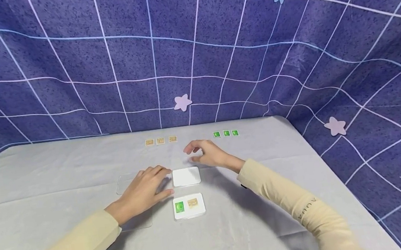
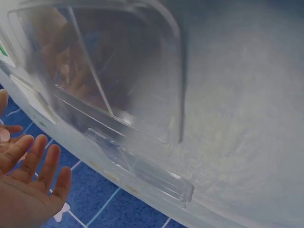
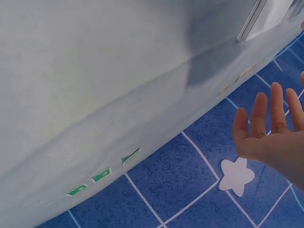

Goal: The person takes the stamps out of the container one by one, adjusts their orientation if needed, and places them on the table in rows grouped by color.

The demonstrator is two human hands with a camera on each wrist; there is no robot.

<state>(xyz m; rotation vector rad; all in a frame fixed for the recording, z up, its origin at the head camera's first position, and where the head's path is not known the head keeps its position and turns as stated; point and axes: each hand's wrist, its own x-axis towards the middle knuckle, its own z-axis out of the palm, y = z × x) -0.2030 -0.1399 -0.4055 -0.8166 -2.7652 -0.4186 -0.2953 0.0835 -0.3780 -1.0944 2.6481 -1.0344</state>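
Observation:
In the head view a white shallow case [image 1: 186, 177] lies mid-table. My left hand [image 1: 148, 192] is at its left side, thumb and fingers spread apart, fingertips right by its edge and nothing held. Beyond the case's far right corner hovers my right hand [image 1: 207, 152], its fingers loosely bent around nothing. Nearer to me sits a second white case [image 1: 190, 214] bearing a green square and a tan square. Two clear covers lie to the left: a far cover [image 1: 122, 185] and a near cover [image 2: 178, 71], both partly hidden by my left hand and arm in the head view.
Along the table's back lie three small tan squares [image 1: 160, 140] in a row. Farther right are three small green squares [image 1: 226, 133]. A blue grid-patterned curtain [image 1: 132, 62] hangs behind the grey-covered table [image 1: 237, 237] and along its right side.

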